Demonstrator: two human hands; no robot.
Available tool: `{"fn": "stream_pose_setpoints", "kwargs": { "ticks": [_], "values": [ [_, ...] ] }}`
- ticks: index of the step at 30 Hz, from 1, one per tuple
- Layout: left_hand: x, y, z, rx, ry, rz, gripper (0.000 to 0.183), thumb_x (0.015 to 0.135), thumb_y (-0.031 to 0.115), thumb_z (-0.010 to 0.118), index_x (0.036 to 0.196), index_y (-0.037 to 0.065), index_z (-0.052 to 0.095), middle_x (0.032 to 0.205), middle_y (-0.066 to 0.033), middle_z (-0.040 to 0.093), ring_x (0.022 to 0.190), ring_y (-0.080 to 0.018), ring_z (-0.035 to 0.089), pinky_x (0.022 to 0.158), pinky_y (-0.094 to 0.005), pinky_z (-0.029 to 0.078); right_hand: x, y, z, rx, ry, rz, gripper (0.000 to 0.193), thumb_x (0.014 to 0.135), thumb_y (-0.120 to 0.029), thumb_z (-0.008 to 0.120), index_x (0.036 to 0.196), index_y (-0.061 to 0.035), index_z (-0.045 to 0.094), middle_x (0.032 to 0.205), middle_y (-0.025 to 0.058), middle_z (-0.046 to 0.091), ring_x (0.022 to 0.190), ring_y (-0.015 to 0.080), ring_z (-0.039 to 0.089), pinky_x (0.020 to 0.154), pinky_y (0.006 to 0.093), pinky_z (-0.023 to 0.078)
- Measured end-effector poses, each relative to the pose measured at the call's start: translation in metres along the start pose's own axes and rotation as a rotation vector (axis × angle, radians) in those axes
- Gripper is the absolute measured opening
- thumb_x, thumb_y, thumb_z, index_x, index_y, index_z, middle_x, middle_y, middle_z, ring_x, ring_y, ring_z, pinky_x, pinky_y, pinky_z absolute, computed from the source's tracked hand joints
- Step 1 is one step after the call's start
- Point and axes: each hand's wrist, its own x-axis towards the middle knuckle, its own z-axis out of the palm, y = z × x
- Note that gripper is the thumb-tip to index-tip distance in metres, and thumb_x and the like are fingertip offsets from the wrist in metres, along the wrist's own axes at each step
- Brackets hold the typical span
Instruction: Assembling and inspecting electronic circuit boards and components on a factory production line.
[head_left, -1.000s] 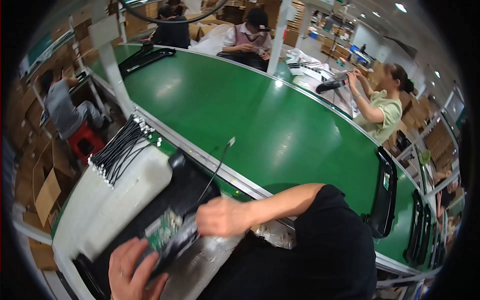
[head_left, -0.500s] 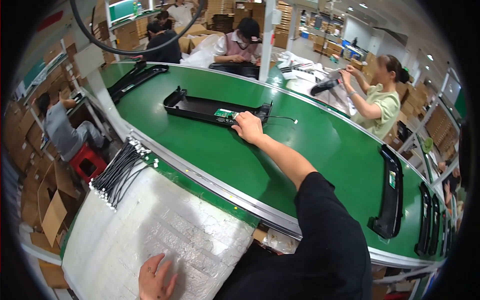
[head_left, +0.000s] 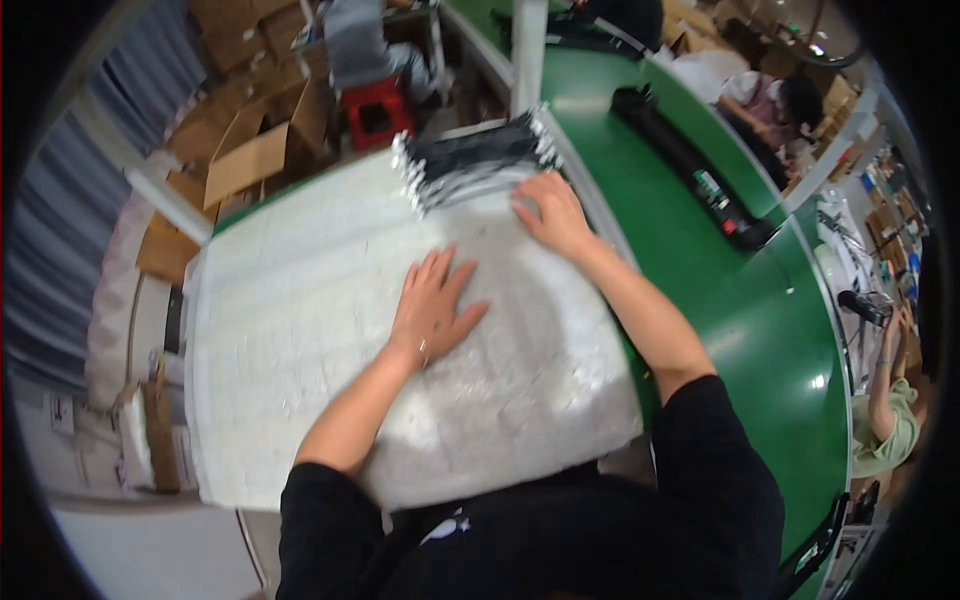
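Head view: the cable bundle [head_left: 478,165], a row of short black leads with white plugs [head_left: 408,172] at both ends, lies along the far edge of the white padded surface [head_left: 300,330]. The right hand [head_left: 555,213] is at the bundle's near right end, its fingers bent toward the leads (blur hides the tips, so I cannot tell whether they grasp one or merely rest beside them). Closer to the wearer than the bundle is the left hand [head_left: 434,308], palm down over the padding, its fingers spread and holding nothing; whether it presses on the padding I cannot tell.

To the right of the bundle runs the long green surface [head_left: 720,340]. On it, well apart from the bundle, lies a black plastic housing [head_left: 665,135] with a green circuit board [head_left: 710,188] and a small red part [head_left: 730,226] near one end; a thin lead trails out of that end to a pale plug [head_left: 790,290]. Beyond the bundle stands a red stool [head_left: 376,115], with a person in grey [head_left: 357,40] seated on it. Left of the bundle is an open cardboard box [head_left: 250,150]. Far to the bundle's right, a co-worker in pale green [head_left: 885,430] handles a dark part [head_left: 864,307].
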Motion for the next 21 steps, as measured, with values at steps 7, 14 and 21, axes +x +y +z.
{"fn": "stream_pose_setpoints", "kwargs": {
  "ticks": [7, 14, 21],
  "values": [
    [0.022, -0.022, 0.001, -0.047, 0.045, 0.056, 0.060, 0.088, 0.048, 0.054, 0.133, 0.009, 0.049, 0.146, -0.0201, 0.036, 0.138, -0.0370, 0.029, 0.113, -0.0501, 0.020, 0.050, -0.039, 0.086, -0.029, 0.063, -0.036, 0.014, 0.076, -0.008, 0.066, 0.090, -0.0065, 0.066, 0.094, 0.0127, 0.063, 0.095, 0.0333, 0.056, 0.083, 0.0417, 0.047],
    [0.005, -0.043, 0.045, 0.066, -0.093, 0.058, 0.069, 0.084, 0.057, 0.055, 0.136, 0.012, 0.049, 0.146, -0.0189, 0.039, 0.137, -0.0376, 0.032, 0.111, -0.0512, 0.025, 0.004, -0.041, 0.111, -0.144, -0.012, 0.042, 0.021, 0.074, -0.009, 0.062, 0.094, -0.0025, 0.064, 0.108, 0.0186, 0.061, 0.108, 0.0370, 0.054, 0.099, 0.0470, 0.041],
    [-0.017, -0.024, 0.012, -0.092, 0.067, 0.085, 0.054, 0.086, 0.047, 0.058, 0.128, 0.014, 0.056, 0.143, -0.0173, 0.042, 0.135, -0.0361, 0.034, 0.111, -0.0454, 0.026, 0.019, -0.095, 0.056, 0.030, -0.062, -0.014, 0.032, 0.075, -0.010, 0.067, 0.106, -0.0065, 0.062, 0.113, 0.0144, 0.058, 0.105, 0.0340, 0.052, 0.094, 0.0417, 0.043]
  ]
}}
